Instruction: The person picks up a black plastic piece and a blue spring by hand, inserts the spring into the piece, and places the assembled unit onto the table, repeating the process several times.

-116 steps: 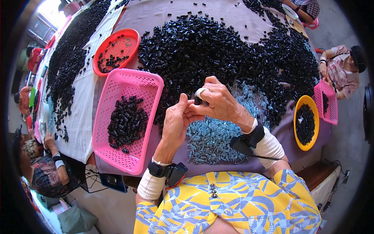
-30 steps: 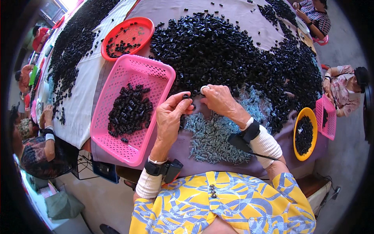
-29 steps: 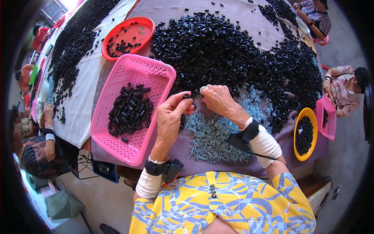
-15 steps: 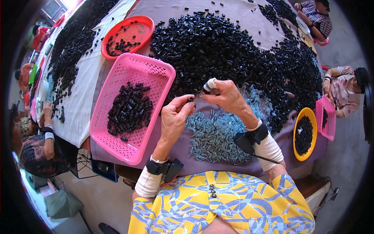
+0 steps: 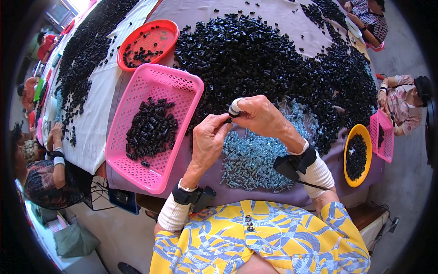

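My left hand (image 5: 207, 139) pinches a small black plastic part (image 5: 227, 120) between thumb and fingertips. Meeting it from the right, my right hand (image 5: 261, 116) has its fingers closed at the same spot; a striped finger cover wraps its index finger. What the right fingers grip is mostly hidden. Below the hands lies a pile of small bluish metal springs (image 5: 255, 164). Beyond them spreads a large heap of black plastic parts (image 5: 242, 55). Left of my left hand stands a pink perforated basket (image 5: 123, 160) holding a mound of similar black parts (image 5: 152, 130).
A red round tray (image 5: 157, 34) with scattered black parts sits behind the basket. At the right stand a yellow bowl (image 5: 363, 130) and another pink basket (image 5: 387, 137). Other people work around the table, including a person (image 5: 404, 100) at the right and several at the left.
My right hand has moved down and left, and my left hand slightly right, so their fingertips now meet at the black part. Before, they were apart.
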Motion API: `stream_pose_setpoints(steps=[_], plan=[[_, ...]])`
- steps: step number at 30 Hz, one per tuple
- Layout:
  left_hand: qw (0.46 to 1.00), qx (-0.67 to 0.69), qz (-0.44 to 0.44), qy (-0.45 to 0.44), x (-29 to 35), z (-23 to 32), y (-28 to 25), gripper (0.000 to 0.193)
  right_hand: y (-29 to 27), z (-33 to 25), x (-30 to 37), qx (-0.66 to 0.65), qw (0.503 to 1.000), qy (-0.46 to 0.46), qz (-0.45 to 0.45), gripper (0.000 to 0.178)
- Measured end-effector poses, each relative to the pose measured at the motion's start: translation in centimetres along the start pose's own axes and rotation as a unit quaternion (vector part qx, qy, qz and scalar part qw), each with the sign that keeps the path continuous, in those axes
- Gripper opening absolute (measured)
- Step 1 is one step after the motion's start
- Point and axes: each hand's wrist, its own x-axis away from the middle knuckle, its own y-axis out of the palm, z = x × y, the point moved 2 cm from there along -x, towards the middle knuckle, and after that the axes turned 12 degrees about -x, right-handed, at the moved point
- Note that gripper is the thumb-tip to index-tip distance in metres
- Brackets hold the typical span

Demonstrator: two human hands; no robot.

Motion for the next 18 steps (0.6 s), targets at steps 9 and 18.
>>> stream_pose_setpoints(steps=[9,18], plan=[[0.999,0.044,-0.009,-0.031,-0.5,0.5,-0.6,0.019,-0.4,-0.3,-1.2,-0.082,0.996,0.032,0.002,0.014],[0.996,0.074,-0.019,-0.040,-1.3,0.4,-0.5,0.019,-1.1,0.3,-1.3,-0.209,0.968,0.136,0.016,0.014]])
